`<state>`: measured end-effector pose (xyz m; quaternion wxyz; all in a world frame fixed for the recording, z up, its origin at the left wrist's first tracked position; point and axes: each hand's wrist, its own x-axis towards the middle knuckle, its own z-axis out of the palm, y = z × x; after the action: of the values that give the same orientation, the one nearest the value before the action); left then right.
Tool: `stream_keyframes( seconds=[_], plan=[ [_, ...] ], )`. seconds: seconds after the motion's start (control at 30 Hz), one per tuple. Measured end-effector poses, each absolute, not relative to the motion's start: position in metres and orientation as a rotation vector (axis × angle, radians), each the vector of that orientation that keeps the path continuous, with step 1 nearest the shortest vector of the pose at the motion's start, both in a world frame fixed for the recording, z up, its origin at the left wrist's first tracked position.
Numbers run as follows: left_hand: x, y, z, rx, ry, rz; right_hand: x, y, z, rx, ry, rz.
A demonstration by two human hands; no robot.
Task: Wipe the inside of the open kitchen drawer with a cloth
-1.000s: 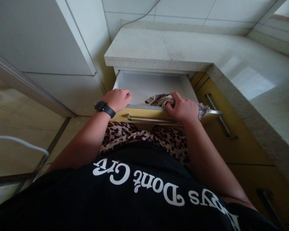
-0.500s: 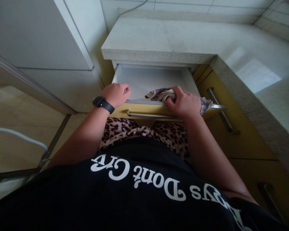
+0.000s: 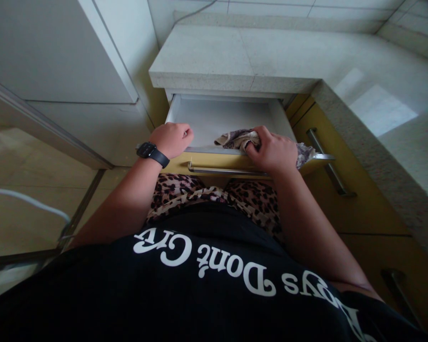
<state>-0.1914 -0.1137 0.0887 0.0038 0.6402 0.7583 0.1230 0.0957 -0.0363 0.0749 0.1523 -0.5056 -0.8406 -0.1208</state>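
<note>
A white drawer (image 3: 214, 118) with a yellow front and a metal bar handle (image 3: 217, 169) stands pulled out under the stone countertop (image 3: 235, 57). My left hand (image 3: 173, 138), with a black watch on its wrist, is curled over the drawer's front edge at the left. My right hand (image 3: 273, 152) is closed on a crumpled patterned cloth (image 3: 237, 138) and presses it on the front edge at the right. The cloth sticks out on both sides of that hand. The inside of the drawer looks bare.
A tall white cabinet (image 3: 74, 71) stands to the left, close to the drawer. Yellow cabinet fronts with bar handles (image 3: 326, 164) run along the right under the counter. A glass panel and tiled floor (image 3: 28, 190) lie at the lower left.
The view has shifted slightly, so the drawer sits a little higher in the picture. Both hands keep their places on the drawer's front edge.
</note>
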Motion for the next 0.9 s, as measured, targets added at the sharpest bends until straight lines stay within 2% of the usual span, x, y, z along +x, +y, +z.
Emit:
stream_keyframes(
  seconds=[0.9],
  plan=[
    [-0.1932, -0.1128, 0.0883, 2.007, 2.385, 0.358, 0.0957, -0.0361, 0.0752, -1.447, -2.402, -0.287]
  ],
)
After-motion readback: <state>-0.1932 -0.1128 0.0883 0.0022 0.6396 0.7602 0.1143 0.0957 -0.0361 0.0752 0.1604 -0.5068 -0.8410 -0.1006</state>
